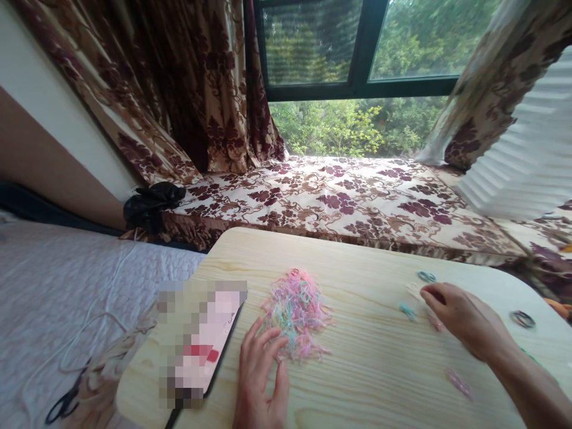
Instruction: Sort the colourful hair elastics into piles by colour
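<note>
A loose pile of thin pastel rubber bands (299, 310), pink, lilac and mint, lies mid-table. My left hand (263, 375) rests at its near left edge with fingers apart, the fingertips touching the pile. Over the right side of the table, my right hand (460, 316) has its thumb and forefinger pinched together; anything between them is too small to make out. Close to those fingertips are a pale cream bunch (413, 290), a teal bunch (407, 311) and a blue-green bunch (426, 276). A pink bunch (437, 323) lies partly under the hand.
A phone (218, 339), partly blurred out, lies left on the wooden table (357, 369) with a cable attached. A dark bunch (522, 319) and a mauve bunch (459, 383) sit at the right. Beyond is a flowered window seat (335, 202); scissors (65, 405) lie at lower left.
</note>
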A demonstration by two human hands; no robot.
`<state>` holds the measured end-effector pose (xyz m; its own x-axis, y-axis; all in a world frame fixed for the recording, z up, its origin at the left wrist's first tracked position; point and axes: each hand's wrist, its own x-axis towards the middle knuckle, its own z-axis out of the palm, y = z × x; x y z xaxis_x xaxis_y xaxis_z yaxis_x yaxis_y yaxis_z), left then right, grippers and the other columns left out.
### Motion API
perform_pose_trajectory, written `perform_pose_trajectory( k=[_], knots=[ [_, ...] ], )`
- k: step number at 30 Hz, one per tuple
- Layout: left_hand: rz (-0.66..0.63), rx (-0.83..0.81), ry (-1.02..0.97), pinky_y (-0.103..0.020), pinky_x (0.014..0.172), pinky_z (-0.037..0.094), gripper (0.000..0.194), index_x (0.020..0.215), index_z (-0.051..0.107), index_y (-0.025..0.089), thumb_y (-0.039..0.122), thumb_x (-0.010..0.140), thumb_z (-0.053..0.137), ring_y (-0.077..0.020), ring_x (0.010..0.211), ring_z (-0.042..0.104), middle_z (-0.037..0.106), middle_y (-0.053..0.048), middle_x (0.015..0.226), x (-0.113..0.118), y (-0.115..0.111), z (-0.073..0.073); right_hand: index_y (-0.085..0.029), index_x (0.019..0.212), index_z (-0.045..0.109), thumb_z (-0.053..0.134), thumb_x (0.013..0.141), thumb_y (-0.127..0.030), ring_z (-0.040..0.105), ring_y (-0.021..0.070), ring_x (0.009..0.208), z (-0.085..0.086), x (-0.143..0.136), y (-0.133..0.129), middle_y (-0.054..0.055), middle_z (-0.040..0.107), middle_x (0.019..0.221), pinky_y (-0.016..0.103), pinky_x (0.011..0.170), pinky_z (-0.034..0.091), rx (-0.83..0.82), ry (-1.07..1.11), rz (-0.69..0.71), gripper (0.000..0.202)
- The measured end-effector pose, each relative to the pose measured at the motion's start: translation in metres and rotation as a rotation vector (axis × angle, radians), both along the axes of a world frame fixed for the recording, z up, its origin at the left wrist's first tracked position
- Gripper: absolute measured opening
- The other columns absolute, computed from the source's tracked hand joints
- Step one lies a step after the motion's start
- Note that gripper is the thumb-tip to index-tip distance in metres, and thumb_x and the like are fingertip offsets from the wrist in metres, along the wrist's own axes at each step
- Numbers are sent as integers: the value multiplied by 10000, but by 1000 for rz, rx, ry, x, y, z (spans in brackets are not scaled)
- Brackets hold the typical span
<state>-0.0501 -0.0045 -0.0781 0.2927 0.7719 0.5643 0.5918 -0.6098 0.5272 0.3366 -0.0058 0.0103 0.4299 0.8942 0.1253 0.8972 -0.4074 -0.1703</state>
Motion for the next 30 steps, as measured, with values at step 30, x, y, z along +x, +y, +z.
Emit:
perform_pose_trajectory(
  k=[30],
  knots=[
    [21, -163, -88, -524, 1061, 455, 362, 1172, 565, 244, 43, 894, 451, -268, 1398, 359, 604, -78, 1215, 9, -8, 21, -257, 799, 650, 413, 952, -385, 663, 148, 601, -33, -161, -34, 8, 654, 712, 246, 517, 491, 26, 348, 536, 310]
  ],
)
